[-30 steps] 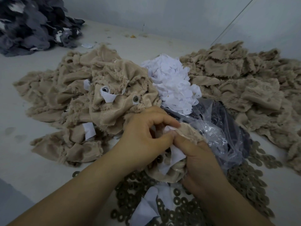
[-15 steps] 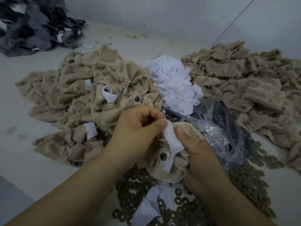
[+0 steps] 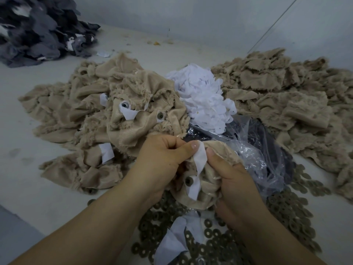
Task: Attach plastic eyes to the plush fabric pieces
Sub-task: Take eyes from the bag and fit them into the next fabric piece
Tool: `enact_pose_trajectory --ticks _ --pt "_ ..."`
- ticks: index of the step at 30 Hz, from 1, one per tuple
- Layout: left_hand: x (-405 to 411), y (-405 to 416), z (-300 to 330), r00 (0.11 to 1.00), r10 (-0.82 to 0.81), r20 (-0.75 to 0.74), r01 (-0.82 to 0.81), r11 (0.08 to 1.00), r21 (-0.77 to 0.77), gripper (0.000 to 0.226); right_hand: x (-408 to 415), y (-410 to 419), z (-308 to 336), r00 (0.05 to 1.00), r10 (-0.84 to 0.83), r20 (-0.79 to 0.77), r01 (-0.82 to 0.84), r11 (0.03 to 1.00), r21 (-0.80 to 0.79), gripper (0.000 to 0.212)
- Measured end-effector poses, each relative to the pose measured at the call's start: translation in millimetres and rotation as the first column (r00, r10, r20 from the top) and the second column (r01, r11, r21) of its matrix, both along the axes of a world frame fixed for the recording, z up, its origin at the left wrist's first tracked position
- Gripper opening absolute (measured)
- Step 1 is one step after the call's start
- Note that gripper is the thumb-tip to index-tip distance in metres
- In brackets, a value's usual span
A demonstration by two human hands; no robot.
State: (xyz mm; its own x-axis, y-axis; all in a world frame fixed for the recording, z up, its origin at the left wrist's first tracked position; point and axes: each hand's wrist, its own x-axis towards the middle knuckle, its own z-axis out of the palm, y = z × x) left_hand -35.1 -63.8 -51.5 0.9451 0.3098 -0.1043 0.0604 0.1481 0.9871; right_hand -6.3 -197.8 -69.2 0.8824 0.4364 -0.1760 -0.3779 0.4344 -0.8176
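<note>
Gripping one plush piece (image 3: 208,188), two hands, left hand (image 3: 162,159), right hand (image 3: 235,180), one eye (image 3: 188,181)

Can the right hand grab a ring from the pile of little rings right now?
Probably not yet. The right hand is busy gripping the tan plush piece, as is the left hand. The rings lie uncovered just beside it, so letting go would free the way.

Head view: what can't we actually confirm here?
- Plastic bag contents: dark, crinkled film blurs them.
- Left hand fingertips: curled behind the beige fabric piece.
- Right hand grip underside: hidden by its own back.
- Washers: partly cut by bottom edge.
</note>
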Motion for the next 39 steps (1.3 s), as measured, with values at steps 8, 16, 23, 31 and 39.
enact_pose_trajectory --ticks 8,16,23,31,39 --pt "0.2 6.2 -7.1 0.994 0.077 0.073 -0.078 0.997 0.01 0.029 33.4 -29.1 15.4 0.843 0.277 0.462 0.271 0.523 -0.808 0.035" --pt "-1.1 1.2 -3.0 0.995 0.082 0.063 -0.082 0.997 0.0 0.043 35.0 -25.9 -5.6 0.624 0.695 0.357 0.474 0.026 -0.88 0.024" --pt "-0.2 2.0 -1.8 0.994 0.097 0.054 -0.097 0.995 -0.014 0.043 32.5 -26.6 -0.5 0.597 0.609 0.522 0.551 0.161 -0.819 0.014" --pt "-2.1 2.9 -1.9 0.996 0.034 0.079 -0.033 0.999 -0.016 0.04 26.0 -22.5 14.7 0.883 0.219 0.416 0.038 0.849 -0.526 0.037" --pt "-2.8 -0.1 -0.6 0.991 0.007 0.133 -0.02 0.995 0.093 0.044 23.3 -19.2 12.9 0.98 0.156 0.121 -0.114 0.948 -0.297 0.025"
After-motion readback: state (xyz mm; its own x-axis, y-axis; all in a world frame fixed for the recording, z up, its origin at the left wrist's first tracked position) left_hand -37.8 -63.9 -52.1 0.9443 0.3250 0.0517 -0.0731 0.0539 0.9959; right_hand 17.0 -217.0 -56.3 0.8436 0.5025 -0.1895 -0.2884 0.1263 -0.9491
